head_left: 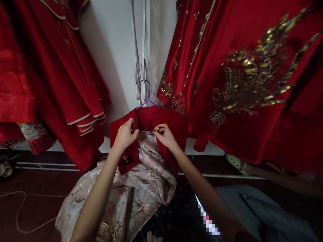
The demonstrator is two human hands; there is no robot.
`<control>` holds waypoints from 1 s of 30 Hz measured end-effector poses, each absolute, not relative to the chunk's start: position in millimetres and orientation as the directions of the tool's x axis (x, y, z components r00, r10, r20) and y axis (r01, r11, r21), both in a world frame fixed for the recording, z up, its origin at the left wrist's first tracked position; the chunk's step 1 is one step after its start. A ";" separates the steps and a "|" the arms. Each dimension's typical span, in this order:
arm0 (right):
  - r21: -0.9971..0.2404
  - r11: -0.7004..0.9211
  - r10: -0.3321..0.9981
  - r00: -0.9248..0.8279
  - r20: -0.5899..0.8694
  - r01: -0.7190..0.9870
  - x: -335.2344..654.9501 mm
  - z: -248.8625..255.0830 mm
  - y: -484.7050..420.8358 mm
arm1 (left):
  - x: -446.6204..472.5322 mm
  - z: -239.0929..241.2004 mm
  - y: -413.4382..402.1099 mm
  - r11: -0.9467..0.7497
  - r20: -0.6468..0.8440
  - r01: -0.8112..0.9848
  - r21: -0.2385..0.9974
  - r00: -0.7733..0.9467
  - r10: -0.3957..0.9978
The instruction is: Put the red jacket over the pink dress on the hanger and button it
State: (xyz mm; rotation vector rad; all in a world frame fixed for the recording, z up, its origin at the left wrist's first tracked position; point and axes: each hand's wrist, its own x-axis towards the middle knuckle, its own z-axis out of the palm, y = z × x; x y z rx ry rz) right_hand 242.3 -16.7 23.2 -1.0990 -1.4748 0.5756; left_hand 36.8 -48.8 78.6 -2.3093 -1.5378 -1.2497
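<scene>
A short red jacket (171, 119) hangs in front of me on a thin purple hanger (148, 92), its front open. My left hand (125, 135) grips the jacket's left front edge near the collar, fingers curled, with the fingertips partly hidden. On the opposite front edge, my right hand (165, 136) pinches the cloth beside a jeweled, flower-shaped button (156, 128). Another jeweled button (125, 158) shows lower on the left panel. Pale pink brocade cloth (141, 201) with gold flowers shows inside the opening, below the hanger's bar, and spreads down over my lap.
Red garments (73, 84) hang at left, and a red garment with gold sequins (252, 74) at right. Metal hooks (137, 67) hold the hanger against the white wall. A low rack rail (47, 166), a pale clog (236, 163) and a white cable (19, 215) lie low.
</scene>
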 end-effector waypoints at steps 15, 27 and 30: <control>-0.917 0.369 0.877 -0.269 0.398 -0.151 191.3 50.2 -57.9 | 45.9 65.5 -49.6 -0.667 0.564 0.460 0.586 0.360 0.743; -0.836 0.546 0.814 -0.200 0.546 -0.058 220.2 30.7 -50.2 | 49.2 34.4 -45.2 -0.534 0.515 0.155 0.831 0.146 0.845; -0.827 0.561 0.806 -0.200 0.557 -0.042 220.7 28.3 -50.5 | 50.2 40.4 -49.7 -0.595 0.556 0.258 0.761 0.211 0.804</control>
